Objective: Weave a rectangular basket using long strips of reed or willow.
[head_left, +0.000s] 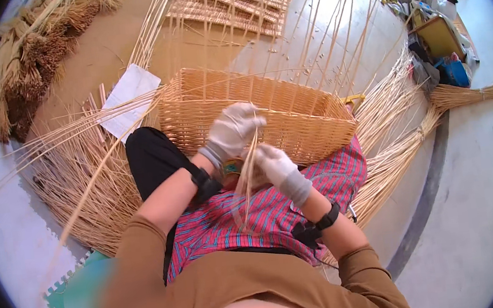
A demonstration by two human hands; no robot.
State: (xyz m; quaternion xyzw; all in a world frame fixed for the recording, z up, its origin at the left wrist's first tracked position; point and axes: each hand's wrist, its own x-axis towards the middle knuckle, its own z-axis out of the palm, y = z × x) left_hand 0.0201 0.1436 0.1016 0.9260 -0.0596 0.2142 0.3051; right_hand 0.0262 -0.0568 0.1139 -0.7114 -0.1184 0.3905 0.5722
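A long rectangular wicker basket [308, 132] rests across my lap, tilted toward me, with several long upright stakes rising from its far side. My left hand [233, 130], in a pale work glove, is closed at the basket's near rim around a thin wicker strand. Just to the right and lower, my gloved right hand [277, 165] pinches the wicker strand [252, 153] in front of the near wall. The strand's lower end is smeared by motion and hangs over the striped red cloth [229, 217] on my lap.
Loose wicker rods [88, 178] lie on the left, with thick bundles [35, 62] at the far left. Woven panels [235, 3] lie ahead. More rods [395, 125] spread on the right. A white sheet [131, 100] sits beside the basket; a green foam mat [86, 294] is lower left.
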